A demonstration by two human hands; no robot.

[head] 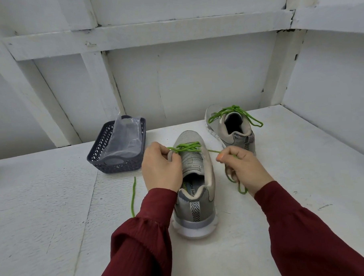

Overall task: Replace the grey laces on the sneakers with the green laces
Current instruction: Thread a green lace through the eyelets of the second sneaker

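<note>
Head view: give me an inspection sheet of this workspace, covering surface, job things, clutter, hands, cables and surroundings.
Surface: white table, rough and scuffed.
Job's things: near sneaker, heel toward the camera, near lace crossed through the front eyelets only, one end trailing on the table at left; far sneaker with far lace tied in a bow. Grey laces not clearly seen.
Clutter: dark basket left of the near sneaker, clear bag in it.
Hands: left hand pinches the near lace at the eyelets; right hand pinches its other end, pulled out to the right.
Cables: nothing seen.
Surroundings: white wall with beams.
</note>
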